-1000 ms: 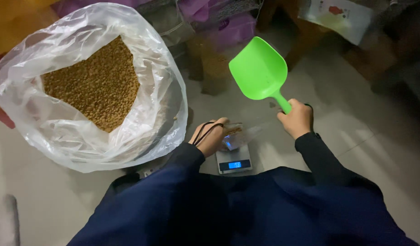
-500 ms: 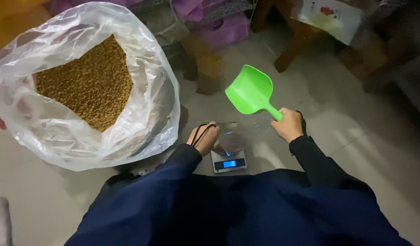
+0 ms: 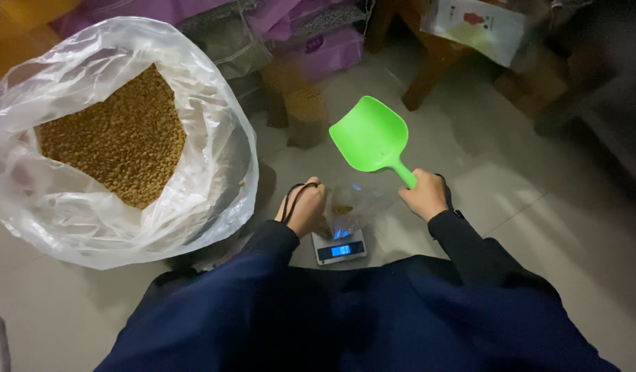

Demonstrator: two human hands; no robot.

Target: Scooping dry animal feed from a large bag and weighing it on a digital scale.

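My right hand grips the handle of a bright green plastic scoop, whose empty bowl points up and away over the floor. My left hand holds the edge of a small clear plastic bag that sits on a small digital scale with a lit blue display. A few brown pellets lie inside the small bag. To the left stands a large clear plastic sack, open at the top and full of brown pellets.
Purple packages and a tan sack lean at the back. A wooden furniture leg and a white printed pouch are at the upper right. My dark blue sleeves and lap fill the bottom. The floor is pale tile.
The green scoop has moved left and down, closer to the small bag on the scale. My left hand stays at the bag.
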